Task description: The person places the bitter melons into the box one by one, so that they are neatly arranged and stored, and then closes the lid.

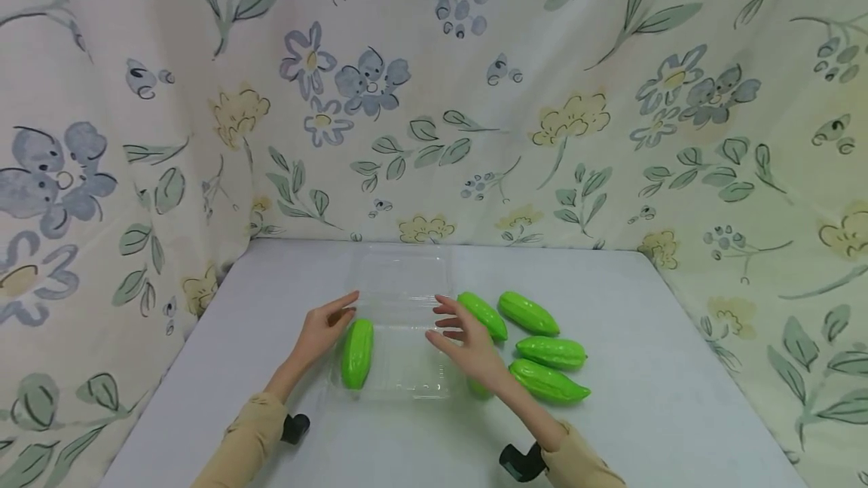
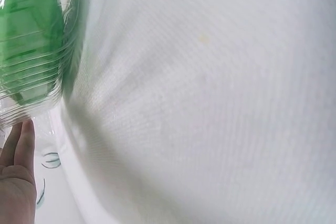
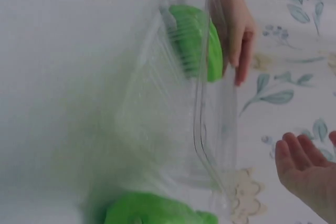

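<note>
A clear plastic clamshell box (image 1: 407, 367) lies on the table with its lid folded back, and one green bitter melon (image 1: 357, 355) rests along its left side. My left hand (image 1: 322, 330) is at the box's left edge, near the hinge. In the left wrist view its fingers (image 2: 24, 145) are fairly straight and touch the ribbed plastic. Over the box's right side hovers my right hand (image 1: 468, 341), its fingers spread and relaxed. The right wrist view shows that hand (image 3: 307, 169) apart from the box, holding nothing.
Several more green bitter melons (image 1: 551, 353) lie right of the box, one of them partly hidden under my right forearm. The white table (image 1: 644, 367) meets a floral curtain (image 1: 434, 172) at its back and sides.
</note>
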Tool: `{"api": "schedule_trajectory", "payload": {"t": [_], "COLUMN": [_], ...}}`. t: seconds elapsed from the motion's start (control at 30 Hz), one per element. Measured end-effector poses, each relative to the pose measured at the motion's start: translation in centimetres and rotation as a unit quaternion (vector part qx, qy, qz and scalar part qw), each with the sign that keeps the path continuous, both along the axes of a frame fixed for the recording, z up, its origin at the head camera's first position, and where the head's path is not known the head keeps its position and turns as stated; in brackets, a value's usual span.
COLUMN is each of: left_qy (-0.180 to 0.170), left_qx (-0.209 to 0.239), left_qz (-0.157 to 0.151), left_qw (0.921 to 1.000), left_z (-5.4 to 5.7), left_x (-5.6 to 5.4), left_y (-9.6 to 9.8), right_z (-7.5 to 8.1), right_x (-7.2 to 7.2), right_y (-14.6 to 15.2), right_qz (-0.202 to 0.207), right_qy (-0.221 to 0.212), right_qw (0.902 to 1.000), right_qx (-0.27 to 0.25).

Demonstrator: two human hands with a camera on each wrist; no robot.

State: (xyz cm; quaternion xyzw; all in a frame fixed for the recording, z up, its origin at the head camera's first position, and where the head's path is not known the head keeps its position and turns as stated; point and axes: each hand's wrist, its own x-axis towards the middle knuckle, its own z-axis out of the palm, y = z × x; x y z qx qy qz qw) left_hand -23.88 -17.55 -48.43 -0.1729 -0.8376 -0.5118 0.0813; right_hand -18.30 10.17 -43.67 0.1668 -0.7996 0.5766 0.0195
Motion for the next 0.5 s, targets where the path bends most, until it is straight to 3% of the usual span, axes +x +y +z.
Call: {"api": "schedule_trajectory", "payload": {"t": [0.17, 0.37, 0.5], "left_qy": [-0.003, -0.005, -0.005], "left_qx": [-0.001, 0.001, 0.004], "left_qz": [0.002, 0.002, 0.001], "left_qw": [1.0, 1.0, 1.0], "left_z": [-0.1, -0.1, -0.1], "left_x": [0.1, 0.1, 0.0], "left_y": [0.0, -0.1, 0.0], "right_z": [1.7, -0.2, -0.6], "right_x": [0.8, 0.4, 0.4], "right_y": [2.0, 4.6, 6.1], "right_qz": [-0.041, -0.085, -0.113], "right_qy": [-0.006, -0.017, -0.008], "right_qw": [0.9992, 0.9959, 0.9931], "right_qx": [0.002, -0.026, -0.031]}}
